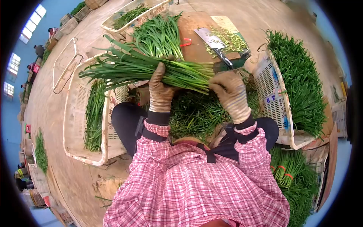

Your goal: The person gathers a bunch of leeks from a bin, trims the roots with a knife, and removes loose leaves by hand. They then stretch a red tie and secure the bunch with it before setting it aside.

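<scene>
A bunch of green chives [176,72] lies level across my front, leaves to the left and pale cut ends to the right. My left hand [160,89], in a stained work glove, is wrapped round its middle with the thumb on top. My right hand [229,90], gloved too, has its fingers curled and pinched at the lower cut ends; its fingertips are partly hidden. Behind the bunch, more chives [158,36] lie on a brown board [196,51]. A cleaver [211,42] with a dark handle rests there beside chopped stalk bits [228,41] and a red band [185,42].
A white basket [77,142] with some chives stands at left, another basket [289,126] heaped with greens at right. Loose leaves [196,117] cover the floor between my knees. Banded bunches [283,172] lie at lower right. Other people [22,176] sit far left.
</scene>
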`<state>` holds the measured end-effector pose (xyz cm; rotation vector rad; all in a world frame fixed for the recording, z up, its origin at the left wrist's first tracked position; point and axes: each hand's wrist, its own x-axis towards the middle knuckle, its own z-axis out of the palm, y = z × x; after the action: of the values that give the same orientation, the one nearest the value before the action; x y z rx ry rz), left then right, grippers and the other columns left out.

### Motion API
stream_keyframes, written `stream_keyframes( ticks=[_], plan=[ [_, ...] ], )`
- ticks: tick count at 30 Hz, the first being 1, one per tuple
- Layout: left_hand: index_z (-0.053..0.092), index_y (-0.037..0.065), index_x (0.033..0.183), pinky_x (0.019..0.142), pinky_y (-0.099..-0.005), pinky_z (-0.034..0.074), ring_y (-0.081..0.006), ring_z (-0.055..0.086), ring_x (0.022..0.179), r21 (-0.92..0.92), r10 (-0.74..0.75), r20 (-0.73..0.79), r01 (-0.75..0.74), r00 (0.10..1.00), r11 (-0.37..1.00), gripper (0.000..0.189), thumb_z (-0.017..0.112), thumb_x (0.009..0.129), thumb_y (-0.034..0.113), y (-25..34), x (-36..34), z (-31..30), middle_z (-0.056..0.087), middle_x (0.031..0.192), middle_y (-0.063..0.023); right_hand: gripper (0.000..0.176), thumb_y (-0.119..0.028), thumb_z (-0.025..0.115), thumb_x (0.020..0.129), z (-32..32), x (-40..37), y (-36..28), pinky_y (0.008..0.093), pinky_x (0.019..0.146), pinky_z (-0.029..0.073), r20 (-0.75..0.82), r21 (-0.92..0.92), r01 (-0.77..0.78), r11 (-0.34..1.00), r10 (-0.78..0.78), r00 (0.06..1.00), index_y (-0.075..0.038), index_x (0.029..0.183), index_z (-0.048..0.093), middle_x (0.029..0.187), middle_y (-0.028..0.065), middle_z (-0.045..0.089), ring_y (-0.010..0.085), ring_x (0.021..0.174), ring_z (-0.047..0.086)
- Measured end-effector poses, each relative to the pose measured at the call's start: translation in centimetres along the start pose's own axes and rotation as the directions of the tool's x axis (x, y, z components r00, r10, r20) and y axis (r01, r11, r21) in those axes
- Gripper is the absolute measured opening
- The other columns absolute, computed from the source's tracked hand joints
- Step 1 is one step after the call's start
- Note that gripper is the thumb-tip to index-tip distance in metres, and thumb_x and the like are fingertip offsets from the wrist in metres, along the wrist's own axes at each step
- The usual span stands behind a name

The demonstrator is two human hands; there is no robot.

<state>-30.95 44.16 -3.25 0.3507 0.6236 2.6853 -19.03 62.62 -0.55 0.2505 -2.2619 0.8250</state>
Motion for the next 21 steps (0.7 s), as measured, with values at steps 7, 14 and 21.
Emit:
stream_keyframes(
  ticks=[7, 14, 21],
  plan=[
    [0.059, 0.01, 0.118, 0.096, -0.0498, 0.048, -0.027, 0.057, 0.111, -0.016, 0.003, 0.053, -0.002, 0.999, 1.0, 0.027, 0.062, 0.092, 0.018, 0.4, -0.1, -0.8, 0.062, 0.117, -0.0081, 0.01, -0.003, 0.065, 0.084, -1.9, -1.6, 2.0, 0.0319, 0.073, 0.05, -0.071, 0.226, -0.489, 0.843, 0.515, 0.854, -0.003, 0.093, 0.068, 0.088, 0.0082, 0.069, 0.0204, 0.082, 0.065],
    [0.06, 0.003, 0.12, 0.102, -0.0485, 0.043, -0.0343, 0.057, 0.112, -0.057, -0.066, 0.16, 0.076, 0.985, 0.996, 0.033, 0.062, 0.091, 0.02, -0.5, 0.1, -1.3, 0.063, 0.116, -0.0135, 0.021, -0.025, 0.07, 0.078, 0.4, 2.6, 1.8, 0.044, 0.078, 0.046, 0.036, -0.281, -0.153, 0.947, 0.17, 0.985, -0.008, 0.091, 0.07, 0.085, 0.0127, 0.066, 0.033, 0.086, 0.062],
    [0.062, 0.007, 0.113, 0.101, -0.0511, 0.044, -0.034, 0.057, 0.113, -0.119, -0.029, 0.112, 0.042, 0.993, 0.992, 0.026, 0.062, 0.092, 0.022, 0.1, 0.1, -1.0, 0.064, 0.112, -0.0102, 0.019, -0.007, 0.068, 0.076, -2.4, 0.1, 0.4, 0.0411, 0.082, 0.045, -0.042, -0.092, 0.01, 0.996, -0.014, 0.999, -0.014, 0.094, 0.068, 0.091, 0.0082, 0.061, 0.0289, 0.088, 0.059]
  ],
)
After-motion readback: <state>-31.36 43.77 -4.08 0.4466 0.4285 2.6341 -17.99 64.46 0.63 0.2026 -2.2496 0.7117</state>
